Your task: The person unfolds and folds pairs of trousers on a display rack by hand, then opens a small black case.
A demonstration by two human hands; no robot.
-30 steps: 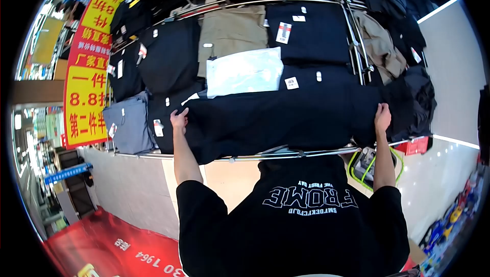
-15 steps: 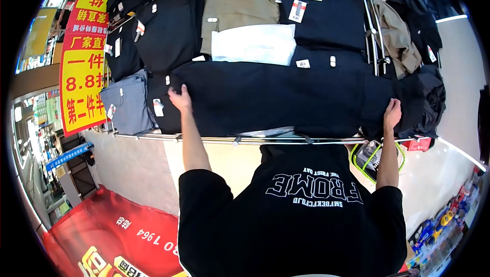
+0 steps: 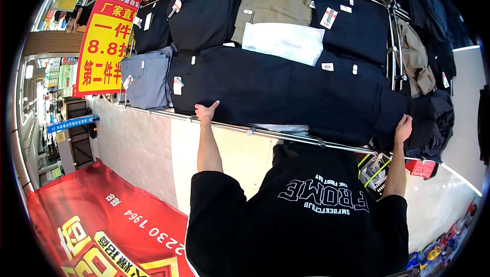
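Note:
A long pair of black trousers (image 3: 286, 85) lies stretched sideways across the front of a clothes display, its waist end with white tags on the left. My left hand (image 3: 206, 110) is at the near edge of the trousers, close to the waist end, with thumb and fingers apart against the cloth. At the far right end, my right hand (image 3: 403, 128) has its fingers closed on the trouser leg. Folded grey trousers (image 3: 145, 80) lie left of the black pair. A white plastic-wrapped packet (image 3: 283, 42) rests just behind it.
A metal rail (image 3: 250, 131) runs along the display's front edge. Folded khaki trousers (image 3: 275, 1) and more dark trousers sit behind. A yellow and red sign (image 3: 104, 47) hangs at left, above a red printed cloth (image 3: 127, 221). A green-rimmed basket (image 3: 375, 170) stands beneath the rail.
The view has turned, shifting the display to the right. My left hand has slid from on top of the trousers to their near edge. My right hand keeps its place at the leg end.

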